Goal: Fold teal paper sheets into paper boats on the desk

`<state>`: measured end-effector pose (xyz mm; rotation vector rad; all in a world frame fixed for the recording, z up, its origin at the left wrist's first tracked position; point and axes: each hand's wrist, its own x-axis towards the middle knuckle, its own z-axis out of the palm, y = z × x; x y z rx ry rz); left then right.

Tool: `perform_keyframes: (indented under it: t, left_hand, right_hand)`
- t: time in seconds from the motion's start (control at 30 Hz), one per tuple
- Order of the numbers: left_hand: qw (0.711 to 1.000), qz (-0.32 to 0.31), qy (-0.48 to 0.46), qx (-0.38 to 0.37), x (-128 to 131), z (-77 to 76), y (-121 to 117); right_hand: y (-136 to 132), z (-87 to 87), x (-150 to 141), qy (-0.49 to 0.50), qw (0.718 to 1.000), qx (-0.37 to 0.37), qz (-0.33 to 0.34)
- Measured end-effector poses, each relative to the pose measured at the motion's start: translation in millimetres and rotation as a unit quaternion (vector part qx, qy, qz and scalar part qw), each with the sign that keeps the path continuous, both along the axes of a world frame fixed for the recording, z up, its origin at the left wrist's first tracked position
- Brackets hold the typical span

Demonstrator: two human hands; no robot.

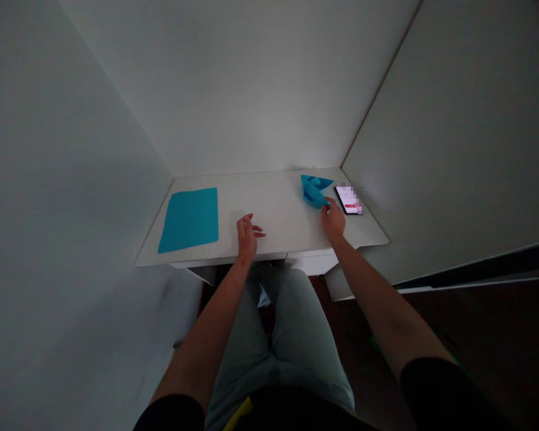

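Observation:
I sit at a small white table (273, 233) set in a corner. My right hand (333, 220) reaches to the table's right side, and its fingertips touch the near corner of a folded blue paper shape (315, 188); whether the fingers pinch it I cannot make out. My left hand (248, 233) hovers over the table's front middle with fingers loosely spread and nothing in it. A flat blue paper sheet (190, 218) lies at the left end of the table, apart from both hands.
A phone (349, 200) with a lit screen lies just right of the folded shape. White walls close in on the left, back and right. My knees are under the table's front edge.

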<state>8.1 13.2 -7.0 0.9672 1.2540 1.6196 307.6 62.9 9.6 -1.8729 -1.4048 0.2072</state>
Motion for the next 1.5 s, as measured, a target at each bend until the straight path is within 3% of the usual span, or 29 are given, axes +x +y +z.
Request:
perform_keyframes:
  t: [0.13,0.23,0.33,0.43,0.5,0.57,0.63,0.73,0.83,0.93,1.07,1.23,1.4,1.5]
  left_hand:
    - [1.000,0.006,0.008,0.007,1,0.1,-2]
    - [1.000,0.016,0.011,0.010,7,-0.8,-1]
    - [1.000,0.007,-0.007,-0.009,1,-0.3,4]
    - [0.999,0.012,0.002,-0.031,-38,5.1,10]
    - [0.995,0.049,0.089,-0.015,-84,10.7,10]
    - [0.965,0.071,0.252,0.030,-137,15.6,4]
    - [0.905,0.083,0.414,0.043,-182,17.5,-9]
    - [0.816,0.070,0.571,-0.054,-217,13.4,-33]
    - [0.732,-0.013,0.670,-0.123,-209,7.2,-56]
    - [0.703,-0.089,0.700,-0.084,-177,6.8,-73]
    - [0.734,-0.161,0.659,0.031,-127,12.9,-86]
    - [0.763,-0.194,0.613,0.073,-90,27.6,-80]
    - [0.781,-0.189,0.590,0.076,-81,48.7,-63]
    - [0.787,-0.199,0.577,0.089,-77,61.6,-51]
  right_hand:
    - [-14,-0.7,-21,0.042,0.997,0.045,-0.045]
    - [-24,-6.1,-58,0.072,0.997,0.034,0.024]
    - [-29,-9.8,-85,0.079,0.991,-0.031,0.103]
    - [-28,-9.8,-91,0.075,0.987,-0.067,0.124]
    - [-27,-8.8,-88,0.077,0.986,-0.066,0.130]
    - [-26,-7.9,-85,0.074,0.986,-0.067,0.132]
    - [-26,-7.2,-85,0.069,0.987,-0.078,0.124]
    - [-26,-7.4,-85,0.062,0.986,-0.100,0.118]
    - [-25,-8.6,-85,0.050,0.985,-0.107,0.127]
    - [-24,-8.7,-85,0.034,0.985,-0.061,0.160]
    - [-33,-4.8,-88,-0.022,0.964,0.015,0.264]
    - [-63,-2.5,-87,-0.092,0.895,-0.019,0.435]
    - [-74,-9.4,-68,0.005,0.891,-0.034,0.453]
    - [-74,-13.0,-57,0.013,0.888,-0.022,0.458]
